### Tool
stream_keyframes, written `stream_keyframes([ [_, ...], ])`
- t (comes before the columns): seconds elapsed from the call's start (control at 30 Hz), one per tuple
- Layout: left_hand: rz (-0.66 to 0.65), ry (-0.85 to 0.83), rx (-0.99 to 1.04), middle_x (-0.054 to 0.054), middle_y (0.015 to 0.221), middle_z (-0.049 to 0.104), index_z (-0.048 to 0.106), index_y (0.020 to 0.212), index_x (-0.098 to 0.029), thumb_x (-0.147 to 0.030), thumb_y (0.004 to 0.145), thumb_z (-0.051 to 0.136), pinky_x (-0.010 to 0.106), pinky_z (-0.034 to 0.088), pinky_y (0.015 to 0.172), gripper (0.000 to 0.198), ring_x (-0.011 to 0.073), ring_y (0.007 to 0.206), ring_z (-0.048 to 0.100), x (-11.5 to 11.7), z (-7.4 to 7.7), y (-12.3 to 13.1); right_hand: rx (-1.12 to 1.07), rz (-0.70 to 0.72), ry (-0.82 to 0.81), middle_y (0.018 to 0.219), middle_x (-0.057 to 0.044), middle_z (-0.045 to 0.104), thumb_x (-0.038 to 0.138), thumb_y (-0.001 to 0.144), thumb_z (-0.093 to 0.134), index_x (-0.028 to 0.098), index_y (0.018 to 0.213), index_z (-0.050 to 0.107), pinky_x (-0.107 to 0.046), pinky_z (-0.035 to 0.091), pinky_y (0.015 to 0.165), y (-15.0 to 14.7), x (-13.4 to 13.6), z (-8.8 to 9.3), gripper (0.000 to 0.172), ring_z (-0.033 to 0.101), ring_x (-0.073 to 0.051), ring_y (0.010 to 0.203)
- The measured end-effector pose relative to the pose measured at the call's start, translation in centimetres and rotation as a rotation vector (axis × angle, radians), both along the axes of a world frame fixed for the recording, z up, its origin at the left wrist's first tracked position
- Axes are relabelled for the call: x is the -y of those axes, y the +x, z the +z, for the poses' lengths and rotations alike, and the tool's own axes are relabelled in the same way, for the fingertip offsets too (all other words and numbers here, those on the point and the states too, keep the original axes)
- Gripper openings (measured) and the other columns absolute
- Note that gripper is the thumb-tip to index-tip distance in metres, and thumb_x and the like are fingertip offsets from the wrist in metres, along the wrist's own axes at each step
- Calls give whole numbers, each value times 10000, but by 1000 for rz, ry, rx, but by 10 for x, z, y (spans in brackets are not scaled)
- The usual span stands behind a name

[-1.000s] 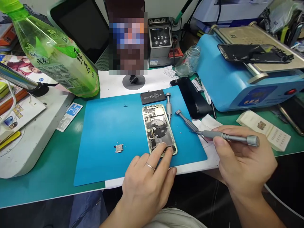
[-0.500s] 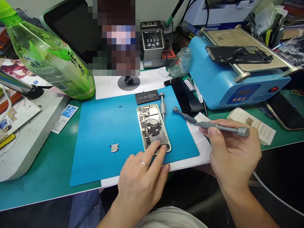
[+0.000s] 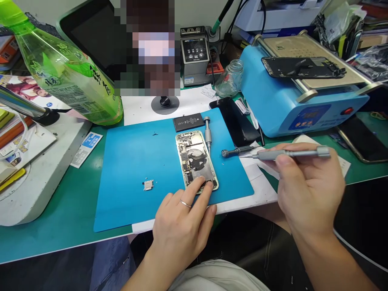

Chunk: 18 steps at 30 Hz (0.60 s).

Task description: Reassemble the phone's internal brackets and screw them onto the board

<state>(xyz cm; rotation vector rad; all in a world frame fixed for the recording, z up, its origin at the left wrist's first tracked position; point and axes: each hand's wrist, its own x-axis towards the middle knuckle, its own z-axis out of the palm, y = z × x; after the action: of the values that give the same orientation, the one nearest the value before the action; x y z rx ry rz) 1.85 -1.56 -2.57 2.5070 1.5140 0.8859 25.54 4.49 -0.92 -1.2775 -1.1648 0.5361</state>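
An opened phone lies face up on the blue work mat, its boards and coil exposed. My left hand, a ring on one finger, rests its fingertips on the phone's near end, fingers stretched out. My right hand grips a grey screwdriver held level, its tip pointing left over the mat's right edge. A second screwdriver lies just beyond that tip. A third screwdriver lies beside the phone, and a black battery lies above the phone.
A small metal part sits on the mat at the left. A green bottle leans at the back left. At the right stands a blue machine with a phone frame on top. A glass jar, a soldering station and a black screen stand behind.
My right hand has turned the grey screwdriver level and shifted a little right. The loose screwdriver by its tip now lies flatter. My left hand stays on the phone.
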Motion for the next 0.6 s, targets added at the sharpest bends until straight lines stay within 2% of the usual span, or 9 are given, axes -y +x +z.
stream_keyframes([
  [0.13,-4,13,6,78,1409,767,696,1394,-174,-277,1115,582,374,486,743,319,225,999,777,-1,1,0,2,86,63,940,-9,665,216,891,636,231,959,520,-440,698,786,0,-10,20,135,769,-218,805],
  [0.23,-5,20,-2,77,1402,771,696,1391,-174,-276,1115,581,372,481,745,316,228,1005,776,-2,1,0,254,143,99,803,18,637,218,918,545,239,952,488,-363,628,659,6,-18,32,69,670,-169,641],
  [0.3,-5,18,-1,75,1407,769,697,1388,-172,-272,1112,584,375,480,750,314,230,1004,775,-1,1,0,488,187,40,748,19,643,246,912,623,224,980,605,-289,533,617,12,-25,35,74,610,-136,606],
  [0.4,-5,17,1,75,1413,765,698,1385,-169,-274,1111,580,382,474,751,316,229,984,772,-1,0,0,785,322,-133,881,-6,760,339,884,760,234,1088,783,-259,447,636,21,-37,30,231,663,-139,695],
  [0.5,-5,12,2,74,1419,761,697,1388,-167,-275,1109,584,385,468,756,319,232,985,767,0,0,-1,953,411,-225,1003,16,799,422,968,647,276,1113,797,-277,437,675,27,-45,19,255,706,-175,779],
  [0.6,-12,7,3,78,1433,753,689,1401,-166,-273,1104,593,385,459,755,330,234,982,757,0,-2,-1,1032,395,-246,1018,5,800,444,1003,564,271,1110,783,-291,435,692,33,-45,16,298,704,-191,792],
])
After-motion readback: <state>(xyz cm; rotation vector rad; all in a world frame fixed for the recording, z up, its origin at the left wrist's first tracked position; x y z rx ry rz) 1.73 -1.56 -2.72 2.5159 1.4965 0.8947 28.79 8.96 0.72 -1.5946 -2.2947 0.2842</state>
